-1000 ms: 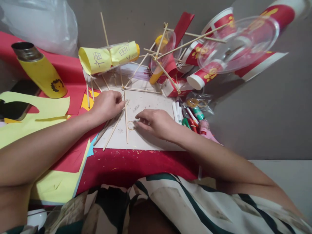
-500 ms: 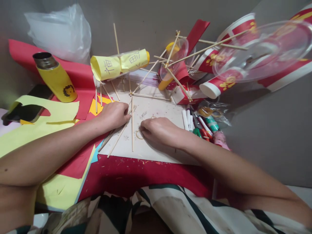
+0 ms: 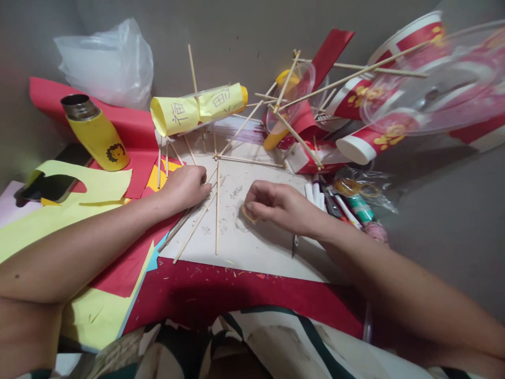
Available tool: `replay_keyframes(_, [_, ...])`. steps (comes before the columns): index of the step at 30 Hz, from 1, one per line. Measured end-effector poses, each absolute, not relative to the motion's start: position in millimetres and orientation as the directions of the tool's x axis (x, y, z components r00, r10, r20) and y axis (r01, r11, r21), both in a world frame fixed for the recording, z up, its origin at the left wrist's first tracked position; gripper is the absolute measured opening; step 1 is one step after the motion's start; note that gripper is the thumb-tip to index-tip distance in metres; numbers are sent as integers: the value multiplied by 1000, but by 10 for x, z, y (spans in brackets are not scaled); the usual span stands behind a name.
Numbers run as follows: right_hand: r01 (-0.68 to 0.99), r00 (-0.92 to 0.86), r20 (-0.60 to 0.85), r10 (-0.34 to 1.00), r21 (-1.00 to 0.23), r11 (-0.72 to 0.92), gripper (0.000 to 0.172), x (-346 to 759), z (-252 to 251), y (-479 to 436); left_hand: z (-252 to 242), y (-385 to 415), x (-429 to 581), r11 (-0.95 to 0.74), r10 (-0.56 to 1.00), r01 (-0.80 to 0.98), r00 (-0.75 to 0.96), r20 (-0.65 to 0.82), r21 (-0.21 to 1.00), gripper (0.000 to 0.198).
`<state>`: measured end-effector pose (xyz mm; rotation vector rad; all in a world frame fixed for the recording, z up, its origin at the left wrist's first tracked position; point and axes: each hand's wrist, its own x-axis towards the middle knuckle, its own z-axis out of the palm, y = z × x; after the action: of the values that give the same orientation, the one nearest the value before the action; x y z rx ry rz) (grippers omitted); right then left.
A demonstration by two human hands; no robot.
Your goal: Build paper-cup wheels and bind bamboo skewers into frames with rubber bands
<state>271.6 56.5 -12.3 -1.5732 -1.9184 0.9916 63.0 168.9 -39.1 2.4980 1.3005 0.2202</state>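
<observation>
My right hand [image 3: 278, 205] is closed in a pinch on a thin yellow rubber band [image 3: 248, 213], just above the white board [image 3: 256, 247]. My left hand [image 3: 187, 185] rests at the board's left side, its fingers curled in; what they grip, if anything, is hidden. Thin wooden sticks run beneath and beside this hand: one long stick [image 3: 217, 210] lies nearly straight front to back, and another stick [image 3: 197, 223] slants past the fingertips. Behind the hands stands a frame of joined sticks [image 3: 250, 159], close to a rolled yellow paper tube [image 3: 197, 108] with writing.
A yellow flask [image 3: 97, 134], a phone [image 3: 53, 184] and cut yellow paper [image 3: 98, 184] lie left. Right are markers [image 3: 315, 195], a bag of rubber bands [image 3: 361, 188] and red-white paper cups [image 3: 379, 137]. A plastic bag [image 3: 110, 63] sits behind. Sticks jut out over the cups.
My right hand has lifted and shifted right, and the rubber band that lay by its fingertips is now pinched in them. My left hand stays by the sticks. The view has shifted slightly.
</observation>
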Motion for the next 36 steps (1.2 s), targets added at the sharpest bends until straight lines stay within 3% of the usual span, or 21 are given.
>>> replay_keyframes(3, [374,-119,-149,982,-923,-94,13,2715,-179,646,-378,1701,649,-533,818,776,574,-29,338,20])
replay_keyframes(6, [286,-45,-218,975,-938,-196,13,2641,-217,754,-380,1694,665,-538,823,790,568,-18,295,21])
replay_keyframes(11, [496,91,-250,964,-828,-262,12,2512,-242,1017,-365,1685,664,-525,833,805,553,-28,277,22])
replay_keyframes(16, [798,90,-128,988,-584,-149,42,2426,-329,1308,-329,1689,646,-486,847,806,530,-48,338,18])
replay_keyframes(19, [835,89,-111,990,-533,-135,38,2383,-399,1429,-317,1690,634,-466,853,798,520,-43,382,17])
replay_keyframes(24, [769,111,-165,980,-611,-190,26,2365,-430,1490,-322,1704,618,-410,868,773,494,-55,484,19])
replay_keyframes(28, [612,151,-253,956,-735,-291,26,2358,-330,1409,-336,1730,616,-287,872,630,484,-76,722,38])
replay_keyframes(32, [457,140,-182,973,-860,-227,31,2327,-169,1233,-310,1724,641,-16,840,360,510,-182,933,25])
replay_keyframes(36, [394,76,-101,992,-911,-123,26,2353,-67,1062,-242,1661,674,173,809,205,529,-258,963,15])
